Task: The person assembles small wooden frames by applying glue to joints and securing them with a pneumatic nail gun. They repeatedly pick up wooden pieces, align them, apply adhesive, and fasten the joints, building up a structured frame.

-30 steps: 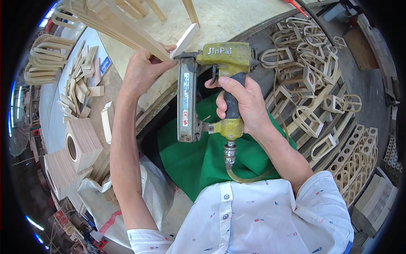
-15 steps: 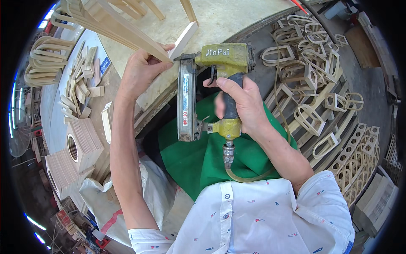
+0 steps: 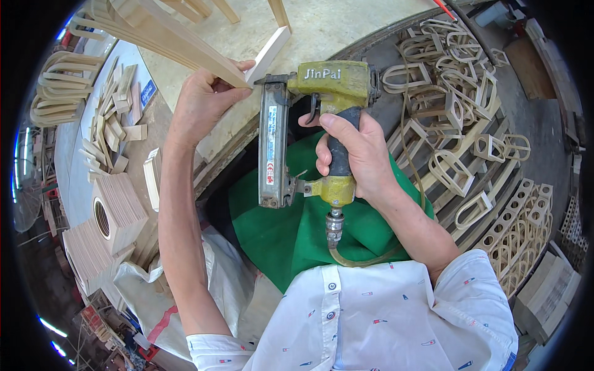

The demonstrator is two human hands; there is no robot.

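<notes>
My right hand (image 3: pixel 351 151) grips the black handle of a yellow pneumatic nail gun (image 3: pixel 322 83), its grey magazine (image 3: pixel 273 148) hanging toward me and an air hose (image 3: pixel 352 256) running from its base. The gun's nose sits against the end of a pale wooden strip (image 3: pixel 267 54) on the workbench (image 3: pixel 322 28). My left hand (image 3: pixel 201 102) pinches the end of a long angled wooden slat (image 3: pixel 167 40) at the same joint, right beside the gun's nose.
Many arched and rectangular wooden frames (image 3: pixel 458 111) lie piled on the floor at right. Small wood blocks (image 3: pixel 111 123) and stacked square boards with round holes (image 3: pixel 111 216) sit at left. A green cloth (image 3: pixel 297 229) covers my lap; white sacks (image 3: pixel 148 290) lie below left.
The nail gun and my right hand have shifted very slightly; my left hand keeps its hold on the slat at the joint.
</notes>
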